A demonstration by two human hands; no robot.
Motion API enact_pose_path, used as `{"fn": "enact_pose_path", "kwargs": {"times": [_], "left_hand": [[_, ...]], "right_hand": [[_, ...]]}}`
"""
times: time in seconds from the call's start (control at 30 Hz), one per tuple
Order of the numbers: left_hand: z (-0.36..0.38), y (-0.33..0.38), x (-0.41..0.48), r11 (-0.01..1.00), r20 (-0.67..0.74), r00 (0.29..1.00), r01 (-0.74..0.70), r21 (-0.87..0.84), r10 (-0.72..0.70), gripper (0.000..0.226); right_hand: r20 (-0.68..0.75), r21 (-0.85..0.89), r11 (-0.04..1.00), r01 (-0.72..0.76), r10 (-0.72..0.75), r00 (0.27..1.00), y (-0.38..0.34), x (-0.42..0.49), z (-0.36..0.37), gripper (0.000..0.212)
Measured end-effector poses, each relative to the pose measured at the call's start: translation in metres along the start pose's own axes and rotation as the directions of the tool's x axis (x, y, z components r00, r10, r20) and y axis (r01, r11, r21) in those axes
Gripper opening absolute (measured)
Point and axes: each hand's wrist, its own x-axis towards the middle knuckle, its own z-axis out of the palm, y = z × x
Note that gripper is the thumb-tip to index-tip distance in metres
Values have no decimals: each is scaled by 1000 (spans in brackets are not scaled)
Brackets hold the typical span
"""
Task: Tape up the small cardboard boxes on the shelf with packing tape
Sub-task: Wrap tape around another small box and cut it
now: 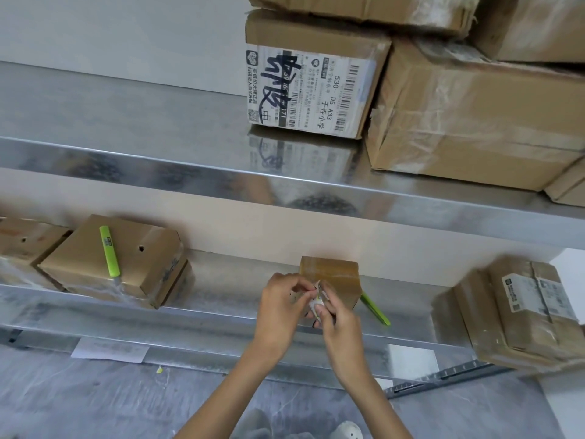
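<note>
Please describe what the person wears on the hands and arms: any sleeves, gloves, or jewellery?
The left hand and the right hand are bare: no gloves, no rings visible. Both forearms are uncovered too; no sleeve, watch or bracelet shows up to the frame's edge.

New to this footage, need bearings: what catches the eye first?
The left hand and right hand pinch a small white thing before a small taped box, mid lower shelf. Above stands a labelled box with black scrawl; a green cutter lies on a plain box at left.
</note>
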Motion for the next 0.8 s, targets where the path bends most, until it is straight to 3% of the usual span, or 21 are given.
{"fn": "enact_pose_path", "kwargs": {"times": [0.1,0.2,0.3,0.37,0.47,0.57,0.67,0.8], "left_hand": [[4,0,-7,995,-29,997,-66,75,68,20],[6,-3,-10,998,-78,996,-29,48,33,21],[7,-3,-11,999,-89,995,31,-31,-33,24],[7,2,-11,976,-82,986,131,-176,-147,21],[6,6,-8,879,-47,943,289,-380,-331,14],[7,3,-6,701,62,866,442,-560,-496,8],[10,4,-8,562,174,784,562,-607,-596,1],[14,9,-7,573,171,785,564,-595,-595,8]], "right_hand": [[-38,-51,999,-11,9,999,0,5,1,40],[-53,-33,998,-53,52,997,-3,9,3,41],[-65,-110,994,-2,-5,998,-7,8,8,44],[-94,-119,993,7,-18,995,-7,8,11,43],[-117,-74,997,23,-32,993,-11,7,12,44],[-130,-43,997,67,-72,989,-18,2,12,45],[-142,-30,994,102,-106,984,-16,1,15,45],[-159,6,996,86,-84,984,-11,-1,16,45]]}}
